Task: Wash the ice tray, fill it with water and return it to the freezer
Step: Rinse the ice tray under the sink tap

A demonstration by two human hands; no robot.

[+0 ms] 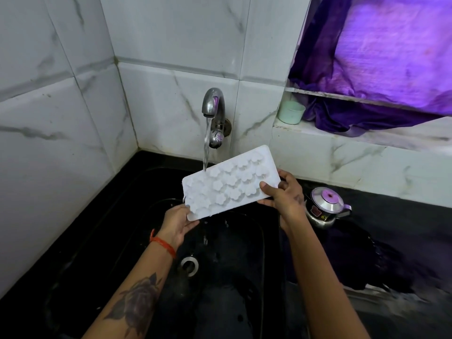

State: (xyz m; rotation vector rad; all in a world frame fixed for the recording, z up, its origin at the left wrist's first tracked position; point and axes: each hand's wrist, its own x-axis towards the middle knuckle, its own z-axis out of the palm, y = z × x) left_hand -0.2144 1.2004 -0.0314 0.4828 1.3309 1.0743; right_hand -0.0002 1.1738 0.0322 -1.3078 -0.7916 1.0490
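Holding the ice tray tilted over the sink just below the tap, left hand and right hand each pinching an end, we are probably best sweeping every cavity through the stream so rinse water drains off.

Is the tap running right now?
On. A stream falls from the tap onto the far edge of the ice tray, held over the sink.

White flower-mould ice tray, tilted under running water
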